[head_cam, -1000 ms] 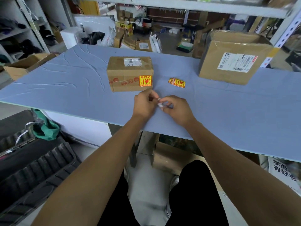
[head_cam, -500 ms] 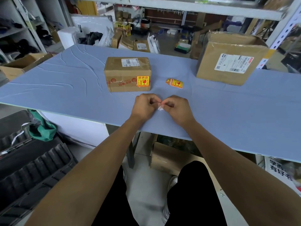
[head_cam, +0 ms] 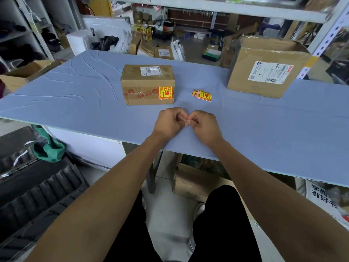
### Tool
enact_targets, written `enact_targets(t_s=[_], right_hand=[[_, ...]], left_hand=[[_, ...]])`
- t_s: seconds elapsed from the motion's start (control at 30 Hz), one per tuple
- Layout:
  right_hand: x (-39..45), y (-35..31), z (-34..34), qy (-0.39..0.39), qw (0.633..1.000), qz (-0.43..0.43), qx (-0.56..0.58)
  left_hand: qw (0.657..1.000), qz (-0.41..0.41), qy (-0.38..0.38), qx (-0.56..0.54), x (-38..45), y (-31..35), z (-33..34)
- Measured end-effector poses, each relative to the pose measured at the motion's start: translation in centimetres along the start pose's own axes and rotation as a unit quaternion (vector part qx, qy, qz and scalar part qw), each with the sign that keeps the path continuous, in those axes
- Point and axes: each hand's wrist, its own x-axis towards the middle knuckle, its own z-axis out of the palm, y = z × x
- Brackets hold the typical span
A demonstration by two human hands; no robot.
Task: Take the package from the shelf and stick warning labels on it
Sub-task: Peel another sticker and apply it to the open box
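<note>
A small brown cardboard package (head_cam: 146,85) stands on the blue table (head_cam: 75,103), with a white shipping label on top and a yellow-red warning label (head_cam: 165,93) stuck on its near face at the right. A small pile of loose warning labels (head_cam: 202,95) lies to its right. In front of the package my left hand (head_cam: 170,122) and my right hand (head_cam: 204,125) meet, fingertips pinched together on a tiny white scrap of paper (head_cam: 187,121). Most of the scrap is hidden by my fingers.
A larger cardboard box (head_cam: 264,67) with a shipping label stands at the back right of the table. A shelf upright (head_cam: 328,35) rises behind it. Boxes and bags clutter the floor beyond the table; black crates (head_cam: 37,186) sit at my lower left.
My hands have closed in on each other a little and the white scrap between them has got smaller. The package and the label pile have not moved.
</note>
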Motion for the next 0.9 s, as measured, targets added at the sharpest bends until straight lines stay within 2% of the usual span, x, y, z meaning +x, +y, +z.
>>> enact_targets(t_s=[0.2, 0.33, 0.43, 0.53, 0.67, 0.8, 0.9], right_hand=[[-0.1, 0.1, -0.9, -0.044, 0.999, 0.003, 0.03], [-0.1, -0.3, -1.4, -0.019, 0.997, 0.038, 0.069], [-0.1, -0.5, -3.1, -0.019, 0.995, 0.062, 0.082], [0.7, 0.2, -6.0, -0.022, 0.997, 0.064, 0.045], [4.1, 1.8, -12.0, -0.049, 0.997, 0.054, -0.028], [7.9, 3.7, -19.3, -0.017, 0.985, 0.064, -0.16], [10.5, 5.6, -23.9, 0.005, 0.971, 0.108, -0.213]], left_hand=[[0.999, -0.028, 0.039, -0.003, 0.1, 0.0, 0.0], [0.996, -0.074, 0.046, -0.024, 0.6, 1.1, 0.3], [0.997, -0.074, 0.032, -0.014, 0.9, 2.4, 0.7], [0.999, -0.035, -0.01, 0.024, 1.9, 5.0, 1.1], [0.986, 0.042, -0.066, 0.146, 6.1, 10.1, 1.6], [0.962, 0.111, -0.107, 0.223, 12.0, 16.4, 2.1], [0.958, 0.135, -0.103, 0.23, 16.3, 21.0, 2.6]])
